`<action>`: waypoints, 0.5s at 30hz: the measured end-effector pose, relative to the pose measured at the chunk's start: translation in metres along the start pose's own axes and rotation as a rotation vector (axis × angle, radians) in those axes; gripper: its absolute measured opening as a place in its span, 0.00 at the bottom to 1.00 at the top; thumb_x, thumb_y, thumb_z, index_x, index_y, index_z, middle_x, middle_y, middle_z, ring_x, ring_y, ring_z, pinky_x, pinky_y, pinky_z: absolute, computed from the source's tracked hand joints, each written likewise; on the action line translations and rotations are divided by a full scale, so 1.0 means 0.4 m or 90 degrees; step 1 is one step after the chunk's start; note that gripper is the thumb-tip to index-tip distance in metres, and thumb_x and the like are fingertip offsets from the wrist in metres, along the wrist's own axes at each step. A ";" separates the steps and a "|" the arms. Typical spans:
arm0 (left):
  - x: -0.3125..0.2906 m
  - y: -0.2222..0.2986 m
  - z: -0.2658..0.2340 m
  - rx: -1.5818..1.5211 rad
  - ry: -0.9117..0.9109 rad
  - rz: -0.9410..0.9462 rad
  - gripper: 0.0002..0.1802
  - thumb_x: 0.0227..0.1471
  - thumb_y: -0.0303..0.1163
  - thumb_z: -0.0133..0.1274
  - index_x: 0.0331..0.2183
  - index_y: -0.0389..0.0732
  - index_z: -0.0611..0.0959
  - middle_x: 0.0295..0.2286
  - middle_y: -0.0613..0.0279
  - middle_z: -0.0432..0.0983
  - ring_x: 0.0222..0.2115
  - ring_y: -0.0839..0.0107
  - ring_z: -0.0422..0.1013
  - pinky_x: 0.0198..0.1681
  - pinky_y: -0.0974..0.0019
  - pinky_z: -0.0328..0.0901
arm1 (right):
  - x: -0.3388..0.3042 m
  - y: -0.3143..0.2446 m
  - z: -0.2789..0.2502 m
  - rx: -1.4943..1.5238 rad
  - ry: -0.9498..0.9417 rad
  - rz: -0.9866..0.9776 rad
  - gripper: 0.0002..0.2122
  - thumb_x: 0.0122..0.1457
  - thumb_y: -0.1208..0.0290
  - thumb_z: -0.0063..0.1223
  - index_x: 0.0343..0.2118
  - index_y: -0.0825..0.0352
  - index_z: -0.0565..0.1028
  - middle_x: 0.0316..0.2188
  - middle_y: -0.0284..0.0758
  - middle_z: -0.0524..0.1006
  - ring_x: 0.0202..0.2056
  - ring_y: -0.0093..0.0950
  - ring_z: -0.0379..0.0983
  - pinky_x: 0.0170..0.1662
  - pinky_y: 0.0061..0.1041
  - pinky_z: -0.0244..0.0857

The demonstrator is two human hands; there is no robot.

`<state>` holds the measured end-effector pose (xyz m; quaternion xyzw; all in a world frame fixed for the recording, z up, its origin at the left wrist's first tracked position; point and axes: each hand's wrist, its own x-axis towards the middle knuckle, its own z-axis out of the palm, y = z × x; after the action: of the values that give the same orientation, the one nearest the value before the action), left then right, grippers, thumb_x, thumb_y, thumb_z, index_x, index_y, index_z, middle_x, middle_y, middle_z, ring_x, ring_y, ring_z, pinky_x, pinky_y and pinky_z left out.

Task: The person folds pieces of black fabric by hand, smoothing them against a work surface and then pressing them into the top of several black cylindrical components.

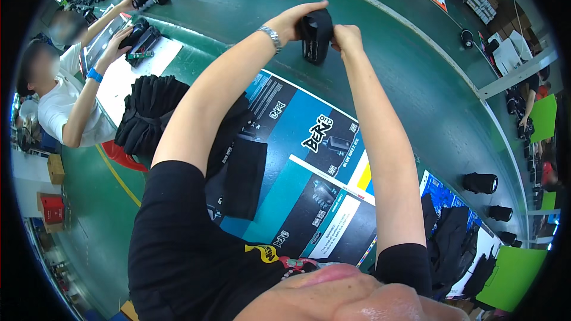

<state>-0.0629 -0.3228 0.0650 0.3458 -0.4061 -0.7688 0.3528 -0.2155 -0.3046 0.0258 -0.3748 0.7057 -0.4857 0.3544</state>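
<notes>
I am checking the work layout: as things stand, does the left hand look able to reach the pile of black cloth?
Probably yes, once the left hand leaves the black item: the pile of black cloth lies beside the left forearm, with no visible barrier.

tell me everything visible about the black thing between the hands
The black object looks like soft fabric, taller than wide, with a bulky top and faint light marks too small to read. It is held upright in view over the green surface, the left hand gripping its left side, the right hand at its right edge.
</notes>
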 end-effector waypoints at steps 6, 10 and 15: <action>0.073 -0.061 -0.057 -0.060 0.082 0.012 0.10 0.53 0.35 0.48 0.26 0.40 0.78 0.24 0.63 0.77 0.23 0.73 0.74 0.29 0.68 0.71 | -0.027 0.001 -0.022 -0.070 -0.022 -0.077 0.08 0.41 0.74 0.46 0.18 0.74 0.75 0.16 0.44 0.75 0.17 0.34 0.73 0.24 0.31 0.65; 0.094 -0.118 -0.043 -0.012 0.130 0.073 0.09 0.53 0.34 0.47 0.27 0.40 0.78 0.25 0.61 0.77 0.23 0.71 0.74 0.28 0.70 0.69 | -0.016 0.030 -0.052 -0.173 0.005 -0.083 0.08 0.42 0.72 0.48 0.19 0.70 0.77 0.22 0.47 0.78 0.27 0.40 0.77 0.35 0.34 0.68; 0.121 -0.198 -0.074 0.121 0.194 0.123 0.09 0.50 0.29 0.49 0.29 0.35 0.82 0.23 0.62 0.77 0.22 0.72 0.71 0.27 0.69 0.63 | -0.068 0.080 -0.055 -0.281 -0.021 -0.032 0.09 0.45 0.68 0.51 0.26 0.66 0.80 0.32 0.47 0.79 0.39 0.43 0.76 0.44 0.35 0.68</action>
<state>-0.0842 -0.3405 -0.0282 0.4493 -0.4504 -0.6283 0.4477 -0.2275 -0.2636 0.0050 -0.4686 0.7796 -0.3220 0.2626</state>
